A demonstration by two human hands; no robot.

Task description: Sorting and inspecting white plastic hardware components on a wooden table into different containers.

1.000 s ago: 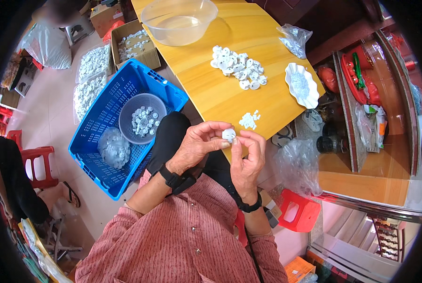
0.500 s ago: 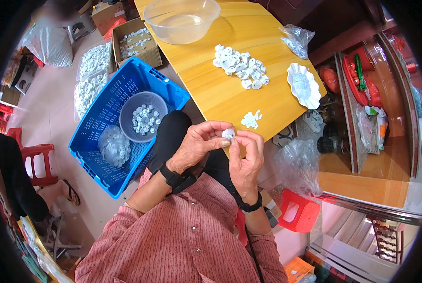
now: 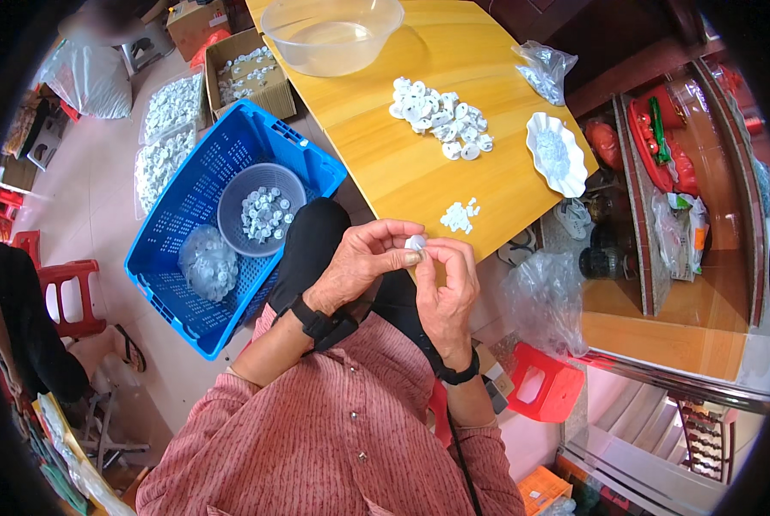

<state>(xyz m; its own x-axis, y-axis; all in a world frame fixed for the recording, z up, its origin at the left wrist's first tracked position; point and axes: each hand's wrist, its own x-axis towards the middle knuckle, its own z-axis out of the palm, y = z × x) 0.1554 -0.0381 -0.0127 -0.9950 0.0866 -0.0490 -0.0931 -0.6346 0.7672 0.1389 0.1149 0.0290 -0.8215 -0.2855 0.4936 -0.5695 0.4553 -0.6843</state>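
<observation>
My left hand (image 3: 361, 261) and my right hand (image 3: 447, 295) meet over my lap, both pinching one small round white plastic piece (image 3: 415, 243) at the fingertips. Just beyond them, on the yellow wooden table (image 3: 385, 163), lies a small cluster of tiny white bits (image 3: 459, 216). Farther up the table sits a larger heap of round white pieces (image 3: 439, 119). A white scalloped dish (image 3: 555, 153) with small parts stands at the table's right edge.
A clear plastic bowl (image 3: 331, 33) stands at the table's far end, a clear bag (image 3: 541, 70) beside it. To my left a blue crate (image 3: 187, 215) holds a grey bowl (image 3: 261, 209) of white pieces. A red stool (image 3: 546, 384) stands at right.
Both hands stay together on the white piece; the fingers have shifted only slightly on it.
</observation>
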